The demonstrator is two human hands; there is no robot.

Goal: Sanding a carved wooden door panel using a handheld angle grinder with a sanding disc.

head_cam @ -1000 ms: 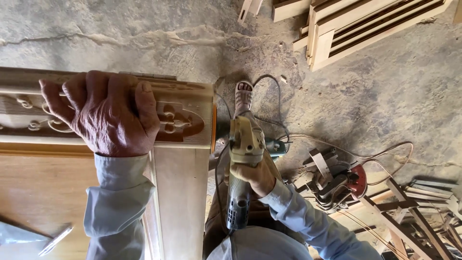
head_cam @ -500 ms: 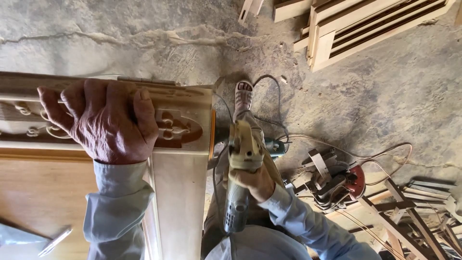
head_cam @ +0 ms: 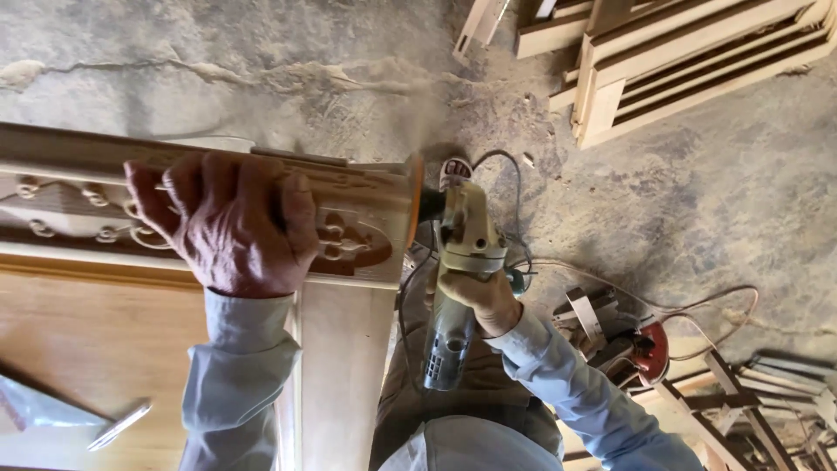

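- The carved wooden door [head_cam: 261,262] lies flat, filling the lower left of the view; its top rail carries raised scrollwork and a darker, arch-shaped floral motif near the corner, and a plain paler stile runs down from that corner beside a smooth brown panel.
- The left hand [head_cam: 228,222] lies palm down on the carved rail of the door, fingers spread and curled over its far edge, thumb next to the floral motif.
- The right hand [head_cam: 475,296] is closed around the body of an angle grinder [head_cam: 462,279], just off the end of the door; the tool is pale yellow-grey with a vented grey tail pointing back toward the person.
- The orange sanding disc [head_cam: 413,199] at the grinder's head stands edge-on against the end face of the door, at its upper corner.
- A cord [head_cam: 610,283] trails from beside the grinder across the dusty concrete floor [head_cam: 697,192], away from the door.
- A second power tool with a red disc [head_cam: 649,349] lies on the floor, well apart from the door, among wooden offcuts.
- Louvred wooden frames [head_cam: 697,52] are stacked far beyond the door's end.
- Compared with a second ago, the disc sits higher along the door's end, the grinder and right hand have moved up with it, and the left hand keeps its press on the rail.
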